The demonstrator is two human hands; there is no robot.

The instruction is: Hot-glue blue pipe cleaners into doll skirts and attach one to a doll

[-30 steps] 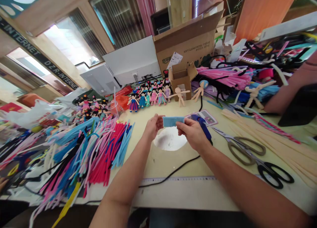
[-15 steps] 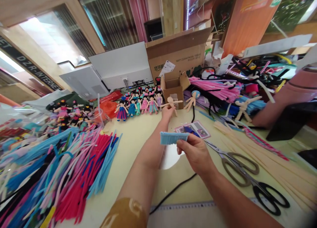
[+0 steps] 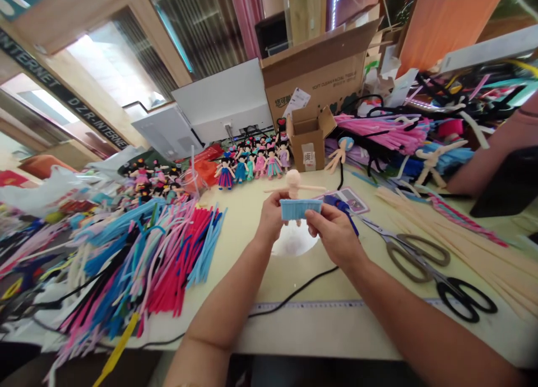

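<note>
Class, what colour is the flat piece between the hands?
The flat piece is light blue, clearest in the head view.

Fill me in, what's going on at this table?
A person is working bare-handed. The right hand pinches a light-blue, ribbed rectangular strip, held in front of a small, plain beige doll figure that the left hand holds. The strip hides the figure's middle; whether they touch is unclear. Small dolls in colourful dresses stand clustered behind, and bundles of long, fuzzy, multicoloured stems lie on the left.
</note>
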